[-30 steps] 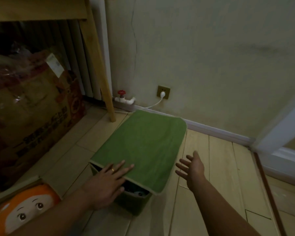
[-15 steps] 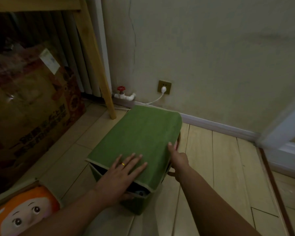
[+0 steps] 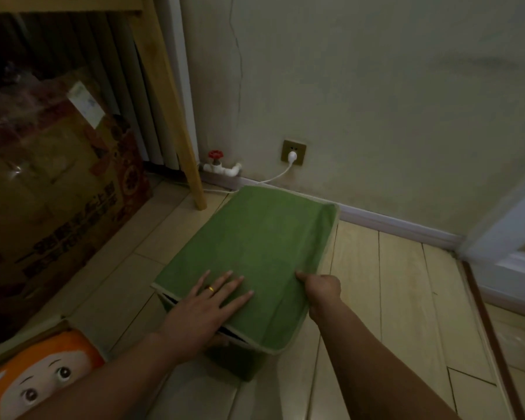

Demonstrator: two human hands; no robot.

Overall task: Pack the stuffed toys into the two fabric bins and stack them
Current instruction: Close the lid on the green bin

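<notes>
Green fabric bin [image 3: 225,356] on the wooden floor [image 3: 400,298], covered by its green lid [image 3: 255,253]. The left hand [image 3: 203,307] lies flat on the lid's near edge, fingers straight and spread, a ring on one finger. The right hand [image 3: 320,287], just to the right, pinches the lid's right border with curled fingers. An orange stuffed toy [image 3: 40,371] lies left of the left forearm; a cardboard box [image 3: 52,189] stands beyond it, under a table [image 3: 170,95].
</notes>
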